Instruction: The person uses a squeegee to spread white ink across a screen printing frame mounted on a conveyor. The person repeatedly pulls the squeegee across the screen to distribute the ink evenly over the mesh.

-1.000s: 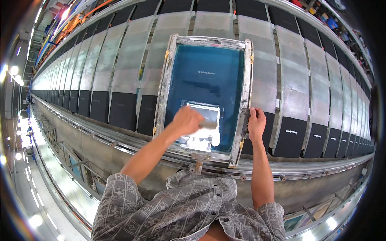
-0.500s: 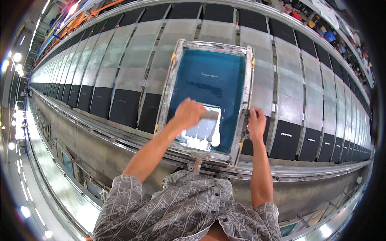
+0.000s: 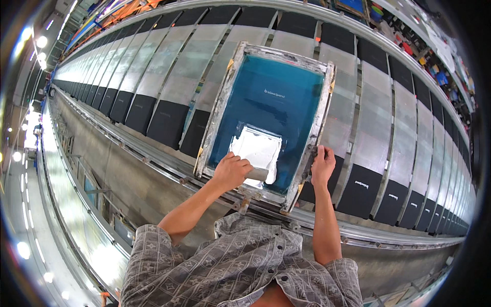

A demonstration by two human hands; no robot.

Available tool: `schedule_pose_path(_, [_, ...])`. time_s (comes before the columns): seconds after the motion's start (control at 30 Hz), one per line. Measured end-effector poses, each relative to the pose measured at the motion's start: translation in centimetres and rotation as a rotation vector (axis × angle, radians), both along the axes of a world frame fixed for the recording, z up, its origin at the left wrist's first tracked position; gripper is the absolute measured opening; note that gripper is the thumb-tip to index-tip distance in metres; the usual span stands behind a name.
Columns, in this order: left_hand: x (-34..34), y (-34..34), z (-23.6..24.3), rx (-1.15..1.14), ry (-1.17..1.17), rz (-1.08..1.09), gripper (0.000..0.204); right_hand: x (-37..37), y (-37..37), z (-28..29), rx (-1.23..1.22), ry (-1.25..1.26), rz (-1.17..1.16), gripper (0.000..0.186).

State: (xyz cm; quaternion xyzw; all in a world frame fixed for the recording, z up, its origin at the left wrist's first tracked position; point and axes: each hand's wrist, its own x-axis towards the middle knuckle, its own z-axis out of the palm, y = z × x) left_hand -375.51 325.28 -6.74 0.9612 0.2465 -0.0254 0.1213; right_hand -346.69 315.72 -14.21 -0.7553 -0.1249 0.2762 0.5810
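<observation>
A screen-printing frame (image 3: 327,97) with ink-stained metal edges and a blue mesh (image 3: 276,77) lies across the long table in front of me. White ink (image 3: 255,146) covers a squarish patch in the near half of the mesh. My left hand (image 3: 232,171) is closed round a squeegee (image 3: 260,174), whose grey edge rests at the near side of that patch. At the frame's right side, my right hand (image 3: 323,165) has its fingers closed on the dark, ink-caked edge. The squeegee's handle is mostly hidden under my left hand.
Rows of black fabric pieces (image 3: 360,192) lie on pale boards (image 3: 378,117) along the table, some with a small white print. A metal rail (image 3: 286,221) runs along the near edge. Coloured containers (image 3: 440,77) stand at the far right.
My left hand has drawn the squeegee toward me, from the middle of the white patch to its near edge. The white now spreads more fully over the patch. My right hand stays at the frame.
</observation>
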Motion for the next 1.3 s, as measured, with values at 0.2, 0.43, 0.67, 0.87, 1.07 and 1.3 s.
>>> schedule_pose_path(0.2, [3.6,4.0,3.1,-0.256,0.367,-0.002,0.024,0.7,0.0,-1.9,-0.199,-0.161,0.005,0.029])
schedule_pose_path(0.43, [10.1,13.5,1.0,-0.129,0.159,-0.057,0.029,0.2,0.7,-2.1,-0.263,-0.097,0.009,0.031])
schedule_pose_path(0.67, [8.7,11.7,-1.3,-0.103,0.226,-0.140,0.027,-0.3,0.3,-1.9,-0.264,-0.090,-0.009,0.031])
schedule_pose_path(0.87, [3.9,5.2,0.8,-0.277,0.404,-0.158,0.026,0.1,0.7,1.6,-0.295,0.047,0.096,0.028])
schedule_pose_path(1.07, [8.8,11.2,1.5,-0.062,0.305,-0.069,0.023,0.6,0.7,0.3,-0.161,0.205,-0.019,0.026])
schedule_pose_path(1.3, [1.1,2.6,-1.3,0.072,-0.046,-0.055,0.036,0.4,1.8,2.7,-0.201,0.010,-0.017,0.028])
